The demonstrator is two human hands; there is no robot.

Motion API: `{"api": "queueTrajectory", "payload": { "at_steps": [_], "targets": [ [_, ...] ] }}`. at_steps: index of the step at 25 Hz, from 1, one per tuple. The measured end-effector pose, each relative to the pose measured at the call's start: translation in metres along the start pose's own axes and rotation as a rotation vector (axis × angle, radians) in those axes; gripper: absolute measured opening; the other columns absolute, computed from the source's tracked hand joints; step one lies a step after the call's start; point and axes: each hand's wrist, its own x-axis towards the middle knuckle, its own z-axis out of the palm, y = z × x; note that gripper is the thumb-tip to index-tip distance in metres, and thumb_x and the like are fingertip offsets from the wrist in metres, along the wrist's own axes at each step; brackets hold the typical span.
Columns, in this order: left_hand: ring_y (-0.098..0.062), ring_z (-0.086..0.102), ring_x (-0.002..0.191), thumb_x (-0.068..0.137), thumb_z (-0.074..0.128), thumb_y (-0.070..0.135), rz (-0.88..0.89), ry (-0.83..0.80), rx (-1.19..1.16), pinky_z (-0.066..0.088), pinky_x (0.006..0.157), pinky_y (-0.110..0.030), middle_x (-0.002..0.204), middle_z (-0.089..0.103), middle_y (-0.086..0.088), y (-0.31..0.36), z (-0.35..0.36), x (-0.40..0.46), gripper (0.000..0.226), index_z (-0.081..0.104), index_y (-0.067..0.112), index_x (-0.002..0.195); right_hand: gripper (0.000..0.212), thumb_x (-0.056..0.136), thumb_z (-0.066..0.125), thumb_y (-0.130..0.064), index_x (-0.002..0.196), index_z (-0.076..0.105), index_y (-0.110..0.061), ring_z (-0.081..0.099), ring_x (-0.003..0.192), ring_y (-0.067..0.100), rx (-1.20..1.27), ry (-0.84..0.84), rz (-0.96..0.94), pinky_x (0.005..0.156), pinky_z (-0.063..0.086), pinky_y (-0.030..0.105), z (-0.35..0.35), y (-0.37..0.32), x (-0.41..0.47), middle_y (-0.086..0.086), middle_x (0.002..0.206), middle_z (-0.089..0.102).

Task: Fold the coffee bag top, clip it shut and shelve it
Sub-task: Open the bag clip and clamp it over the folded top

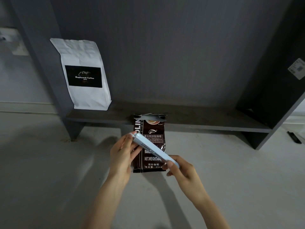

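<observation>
On pale grey floor [49, 179], w/ a dark grey shelf unit [181, 123] set against it; low shelf board runs across mid-frame, dark back panel above, side panels angled out at left & right. Small label sticker [297, 68] on right side panel. Dim light, arm shadows on floor.

Both forearms reach in from bottom. Left hand [122, 154] grips upper-left end of a long pale blue bag clip [153, 148], fingers wrapped round it. Right hand [181, 169] pinches the lower-right end btwn thumb & fingers. Clip held diagonally, above the floor, crossing in front of the dark brown coffee bag [149, 142]. Clip looks closed; can't tell for sure.

Brown bag lies on floor just in front of shelf edge, top toward shelf, top open & crumpled w/ silver lining showing, not folded. Contents not visible.

White coffee bag [84, 75] w/ black label stands upright at left end of shelf, against left panel, top sealed flat.
</observation>
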Motion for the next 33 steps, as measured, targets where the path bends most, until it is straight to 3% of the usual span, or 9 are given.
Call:
{"api": "queueTrajectory", "payload": {
  "at_steps": [5, 10, 13, 18, 20, 23, 25, 30, 33],
  "targets": [
    [-0.017, 0.063, 0.090, 0.088, 0.052, 0.013, -0.003, -0.010, 0.060, 0.058, 0.067, -0.022, 0.093, 0.066, -0.008, 0.002, -0.010, 0.007, 0.013, 0.065, 0.012, 0.087, 0.024, 0.088, 0.047, -0.005, 0.080, 0.067, -0.015, 0.063, 0.066, 0.009, 0.156, 0.066, 0.037, 0.058, 0.051, 0.017, -0.004, -0.003, 0.007, -0.002, 0.064, 0.068],
    [-0.012, 0.062, 0.084, 0.085, 0.055, 0.013, 0.041, -0.045, 0.197, 0.056, 0.064, -0.012, 0.085, 0.066, -0.004, 0.008, -0.013, 0.018, 0.012, 0.065, 0.017, 0.078, 0.021, 0.087, 0.048, -0.003, 0.076, 0.064, -0.010, 0.066, 0.063, 0.006, 0.255, 0.131, 0.050, 0.055, 0.052, 0.014, -0.017, -0.015, 0.022, -0.007, 0.061, 0.071],
    [-0.008, 0.064, 0.081, 0.088, 0.050, 0.016, 0.062, -0.065, 0.257, 0.055, 0.062, -0.014, 0.085, 0.067, 0.000, 0.018, -0.010, 0.030, 0.017, 0.064, 0.020, 0.079, 0.019, 0.086, 0.049, -0.004, 0.077, 0.064, -0.010, 0.069, 0.067, 0.008, 0.285, 0.153, 0.050, 0.059, 0.055, 0.015, -0.023, -0.020, 0.033, -0.005, 0.063, 0.073],
    [-0.008, 0.055, 0.077, 0.091, 0.044, 0.019, 0.178, -0.010, 0.486, 0.045, 0.068, -0.021, 0.090, 0.063, 0.001, 0.041, 0.001, 0.080, 0.023, 0.063, 0.010, 0.101, 0.016, 0.086, 0.050, -0.009, 0.079, 0.064, -0.008, 0.070, 0.069, 0.010, 0.371, 0.273, 0.061, 0.062, 0.057, 0.016, -0.041, -0.027, 0.050, 0.008, 0.077, 0.066],
    [-0.013, 0.055, 0.088, 0.091, 0.045, 0.022, 0.159, -0.073, 0.653, 0.046, 0.075, -0.026, 0.106, 0.062, -0.005, 0.039, 0.010, 0.100, 0.026, 0.061, 0.010, 0.108, 0.016, 0.087, 0.050, -0.011, 0.080, 0.064, -0.007, 0.069, 0.069, 0.010, 0.393, 0.286, 0.079, 0.062, 0.056, 0.015, -0.045, -0.027, 0.054, 0.011, 0.080, 0.064],
    [-0.022, 0.053, 0.112, 0.090, 0.049, 0.026, 0.141, -0.113, 0.874, 0.042, 0.100, -0.038, 0.123, 0.059, -0.009, 0.028, 0.018, 0.121, 0.033, 0.056, 0.009, 0.116, 0.017, 0.087, 0.049, -0.012, 0.081, 0.065, -0.007, 0.069, 0.069, 0.010, 0.419, 0.303, 0.101, 0.061, 0.055, 0.014, -0.044, -0.024, 0.055, 0.011, 0.082, 0.063],
    [-0.024, 0.051, 0.118, 0.089, 0.050, 0.023, 0.155, -0.129, 0.952, 0.036, 0.104, -0.035, 0.129, 0.056, -0.012, 0.019, 0.022, 0.124, 0.036, 0.052, 0.006, 0.121, 0.018, 0.087, 0.049, -0.012, 0.079, 0.065, -0.009, 0.069, 0.069, 0.009, 0.420, 0.315, 0.104, 0.060, 0.055, 0.014, -0.045, -0.023, 0.055, 0.010, 0.082, 0.063],
    [-0.025, 0.047, 0.122, 0.087, 0.053, 0.014, 0.099, -0.173, 0.900, 0.033, 0.105, -0.033, 0.138, 0.046, -0.016, 0.009, 0.019, 0.119, 0.046, 0.040, 0.007, 0.130, 0.019, 0.088, 0.049, -0.012, 0.078, 0.065, -0.010, 0.069, 0.068, 0.010, 0.450, 0.334, 0.111, 0.059, 0.055, 0.014, -0.044, -0.020, 0.052, 0.008, 0.079, 0.062],
    [-0.020, 0.052, 0.111, 0.085, 0.054, 0.006, 0.074, -0.176, 0.728, 0.040, 0.093, -0.027, 0.129, 0.053, -0.015, 0.009, 0.019, 0.106, 0.041, 0.046, 0.007, 0.125, 0.017, 0.086, 0.051, -0.014, 0.078, 0.065, -0.010, 0.069, 0.069, 0.010, 0.472, 0.360, 0.099, 0.059, 0.055, 0.015, -0.047, -0.020, 0.050, 0.007, 0.079, 0.064]
  ]
}}
